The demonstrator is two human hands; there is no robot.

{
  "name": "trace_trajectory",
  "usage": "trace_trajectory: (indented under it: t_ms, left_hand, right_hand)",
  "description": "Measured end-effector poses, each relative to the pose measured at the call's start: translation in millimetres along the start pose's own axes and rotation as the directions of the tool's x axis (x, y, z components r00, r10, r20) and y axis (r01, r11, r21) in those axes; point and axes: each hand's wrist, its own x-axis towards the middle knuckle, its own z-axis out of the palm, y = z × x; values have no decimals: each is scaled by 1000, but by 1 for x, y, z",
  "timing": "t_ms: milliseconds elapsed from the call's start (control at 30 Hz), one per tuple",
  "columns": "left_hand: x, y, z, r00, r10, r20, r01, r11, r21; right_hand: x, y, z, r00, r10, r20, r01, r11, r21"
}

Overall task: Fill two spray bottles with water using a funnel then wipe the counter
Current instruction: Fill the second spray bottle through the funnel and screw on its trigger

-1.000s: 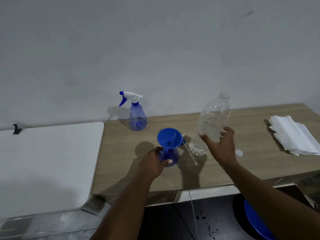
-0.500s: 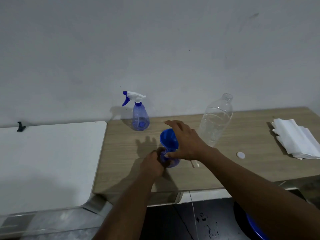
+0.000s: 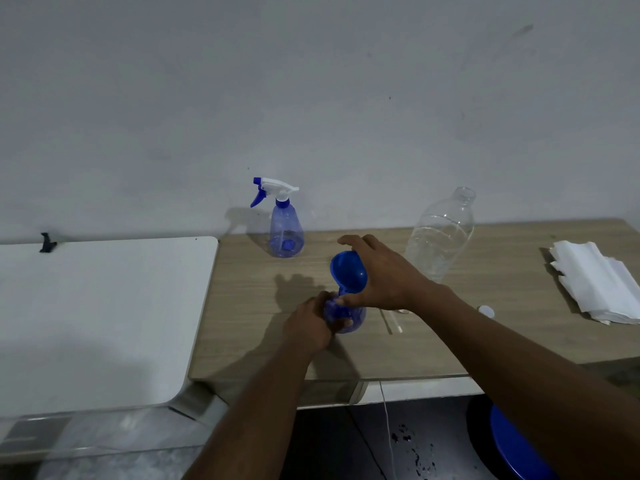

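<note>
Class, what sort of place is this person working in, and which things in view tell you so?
Likely a plain utility or home work corner: a wood-look counter against a bare white wall, a spray bottle standing at the back, and a stack of paper towels.

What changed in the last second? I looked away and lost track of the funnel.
The right hand moved left from the clear water bottle, gripped the blue funnel and tilted it in the near spray bottle. The left hand still holds that bottle; the far spray bottle, cap and paper towels stayed put.
</note>
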Motion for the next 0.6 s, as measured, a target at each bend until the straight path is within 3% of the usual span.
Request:
trace_trajectory:
  t_ms: [100, 200, 267, 333, 433, 600]
  left_hand:
    - [0, -4, -5, 1000, -26, 8, 25, 999, 34]
    - [-4, -14, -17, 1000, 0, -14, 1, 995, 100]
    - [-11, -19, -26, 1000, 3, -11, -2, 995, 99]
    - [-17, -26, -31, 1000, -3, -28, 5, 996, 93]
    - [-27, -34, -37, 997, 18, -72, -11, 996, 89]
    - [-37, -41, -41, 996, 39, -83, -32, 996, 82]
  right_hand:
    - [4, 3, -4, 999, 39, -7, -38, 996, 82]
    - [8, 5, -5, 988, 151, -11, -137, 919, 369]
    - [13, 10, 3, 970, 240, 25, -208, 779, 591]
    - [19, 16, 20, 936, 339, 96, -287, 574, 767]
    - [29, 19, 54, 860, 486, 157, -343, 323, 882]
    - [42, 5, 93, 822, 566, 63, -355, 422, 834]
